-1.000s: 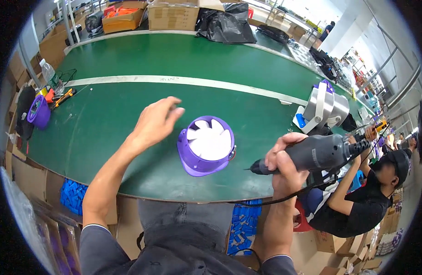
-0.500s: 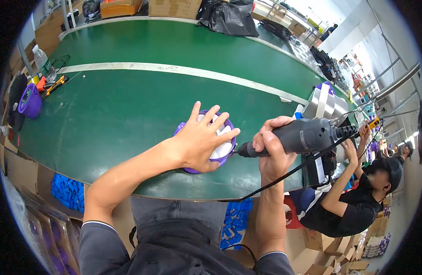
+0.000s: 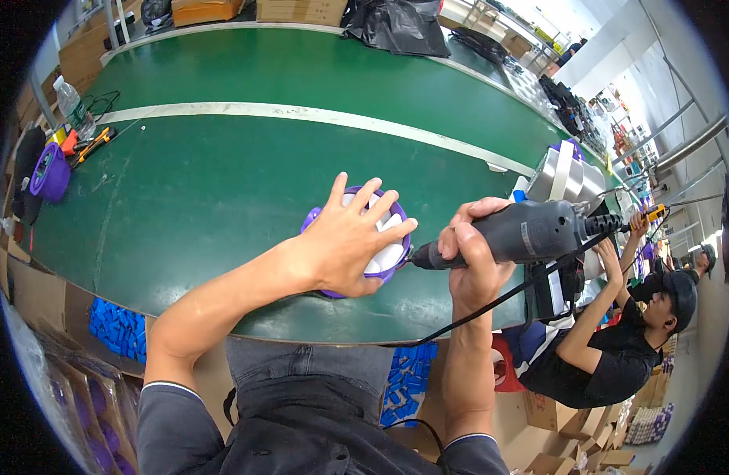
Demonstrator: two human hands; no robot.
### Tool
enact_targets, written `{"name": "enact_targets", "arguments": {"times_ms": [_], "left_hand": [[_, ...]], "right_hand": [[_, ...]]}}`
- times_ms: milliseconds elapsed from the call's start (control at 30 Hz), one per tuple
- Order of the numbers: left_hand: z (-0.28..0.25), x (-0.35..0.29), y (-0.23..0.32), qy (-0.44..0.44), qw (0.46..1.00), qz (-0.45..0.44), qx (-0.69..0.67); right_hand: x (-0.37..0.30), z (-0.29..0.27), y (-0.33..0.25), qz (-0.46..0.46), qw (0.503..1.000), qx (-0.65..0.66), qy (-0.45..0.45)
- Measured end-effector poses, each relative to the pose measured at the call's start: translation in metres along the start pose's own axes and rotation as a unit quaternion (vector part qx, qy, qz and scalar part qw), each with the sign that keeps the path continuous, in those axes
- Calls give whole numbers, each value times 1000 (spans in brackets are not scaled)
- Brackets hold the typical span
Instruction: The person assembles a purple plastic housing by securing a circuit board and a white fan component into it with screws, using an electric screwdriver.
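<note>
On the green tabletop near its front edge rests a round purple housing with a white inside. My left hand grips it from above, fingers spread across the white face and thumb near the rim; the hand hides much of it. A dark grey electric screwdriver lies almost level in my right hand, whose fingers wrap round its front part. Its tip meets the housing's right side, at or very close to the rim; the exact contact point is too small to tell.
The tool's black cable loops over the front edge. At the left stand a purple cup, a water bottle and a yellow cutter. Metal cylindrical parts sit at the right. A co-worker is beyond them.
Both hands, the housing and the screwdriver hold nearly the same place. The co-worker's head has turned, and the raised hand with a yellow tool has shifted slightly.
</note>
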State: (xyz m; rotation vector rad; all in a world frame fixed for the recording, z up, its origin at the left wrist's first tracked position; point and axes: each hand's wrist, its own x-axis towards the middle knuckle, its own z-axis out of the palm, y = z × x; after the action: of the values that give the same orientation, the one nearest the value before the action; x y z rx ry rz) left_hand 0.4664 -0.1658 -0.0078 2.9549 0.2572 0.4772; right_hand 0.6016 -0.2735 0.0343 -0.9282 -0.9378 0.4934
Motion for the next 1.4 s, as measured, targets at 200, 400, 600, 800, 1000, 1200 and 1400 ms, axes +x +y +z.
{"name": "enact_targets", "arguments": {"times_ms": [200,400,600,800,1000,1200,1400], "left_hand": [[1,0,2,-2,1000,0,3],[-2,3,2,-7,1000,-4,9],[-11,5,-1,-57,998,13,23],[-26,9,7,-113,992,-39,44],[-38,21,29,-142,950,-259,102],[-25,18,-9,-65,992,-93,54],[-6,15,-13,-80,992,-93,13]], "right_hand": [[0,0,3,49,998,-25,-14],[9,-3,0,59,998,-16,16],[5,-2,-6,51,997,-35,-51],[4,-16,-8,-15,999,-41,22],[6,-33,-27,-25,998,-8,56],[-9,-11,-26,4,999,43,-9],[-15,11,-12,63,995,52,-65]]}}
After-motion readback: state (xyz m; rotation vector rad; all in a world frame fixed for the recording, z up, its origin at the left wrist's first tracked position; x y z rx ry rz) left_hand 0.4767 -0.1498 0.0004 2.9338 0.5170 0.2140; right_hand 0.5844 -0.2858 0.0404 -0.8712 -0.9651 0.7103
